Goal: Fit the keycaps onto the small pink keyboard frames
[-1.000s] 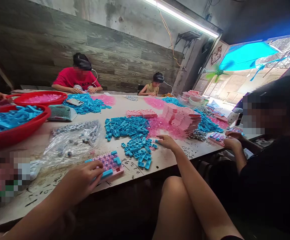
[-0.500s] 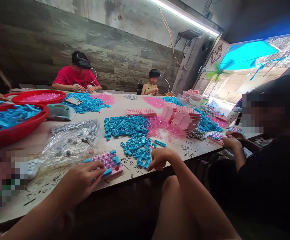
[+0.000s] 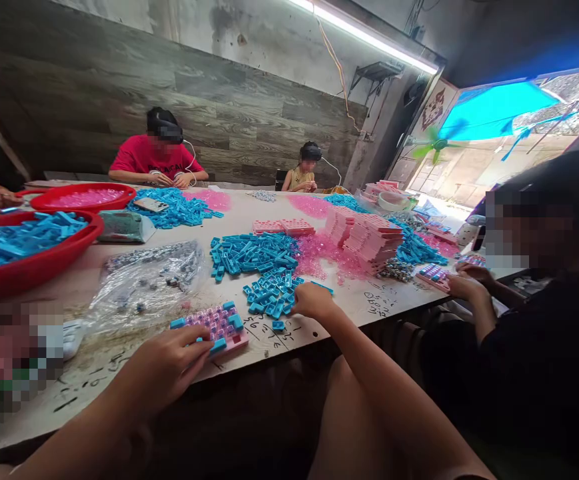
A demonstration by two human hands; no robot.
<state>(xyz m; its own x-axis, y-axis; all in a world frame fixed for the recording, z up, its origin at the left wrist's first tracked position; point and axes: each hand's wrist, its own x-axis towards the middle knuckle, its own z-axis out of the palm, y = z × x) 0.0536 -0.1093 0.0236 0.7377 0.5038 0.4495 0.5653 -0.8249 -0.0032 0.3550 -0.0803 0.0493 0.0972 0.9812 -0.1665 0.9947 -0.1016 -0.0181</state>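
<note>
My left hand (image 3: 162, 363) rests on the near edge of a pink keypad frame (image 3: 215, 329) partly filled with blue keys, its fingers curled against the frame's side. My right hand (image 3: 312, 300) lies on the right edge of a small heap of loose blue keys (image 3: 269, 297) on the table (image 3: 119, 353), fingers closed down into the pile; what they hold is hidden. A larger pile of blue keys (image 3: 252, 253) lies just behind.
A clear bag of small grey parts (image 3: 149, 280) sits left of the frame. Red basins (image 3: 29, 250) hold blue and pink parts. Stacks of pink frames (image 3: 369, 240) and pink granules (image 3: 324, 257) lie beyond. A person at my right (image 3: 544, 300) and two across the table work too.
My right hand drew back from the far side of the small blue heap to the table edge, then moved forward onto the heap's right side. My left hand stayed on the pink frame.
</note>
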